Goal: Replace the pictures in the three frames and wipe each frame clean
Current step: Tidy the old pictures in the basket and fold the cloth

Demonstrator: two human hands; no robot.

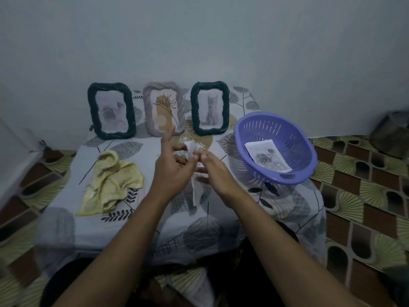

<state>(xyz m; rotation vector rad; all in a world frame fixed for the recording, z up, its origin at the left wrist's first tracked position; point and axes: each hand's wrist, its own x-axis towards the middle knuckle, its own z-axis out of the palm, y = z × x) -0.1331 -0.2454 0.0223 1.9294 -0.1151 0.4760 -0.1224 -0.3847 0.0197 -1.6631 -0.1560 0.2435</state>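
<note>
- A thin white paper picture (195, 191) is at the centre of the view, held above the leaf-printed tablecloth (73, 218). It is seen almost edge-on and bowed along its length, so its printed face cannot be read.
- The left hand (171, 171) grasps the sheet's upper part between thumb and curled fingers, with the index finger sticking up free. The right hand (212, 173) pinches the sheet from the other side with its fingertips. Blur hides the exact contact.
- Three frames stand upright along the wall in the upper middle.
  - At left is a dark green twisted-rope frame (93, 111) with a rose print.
  - In the middle is a pale mauve twisted-rope frame (147, 107) showing a tan plant design. I cannot tell whether that is a print or the cloth seen behind it.
  - At right is a second dark green frame (224, 107) with a cat print.
- Right of centre, a purple slotted plastic basket (287, 134) holds a stack of prints (267, 158).
- Left of centre lies a crumpled yellow cloth (110, 180).
- Likely risks from here:
  - The bent sheet could crease or tear if it is pinched harder.
  - A bowed sheet may snag when fed into a frame's opening.
  - The frames stand close together, so a forward reach could topple one.
  - Bare fingertips could smudge the print.
</note>
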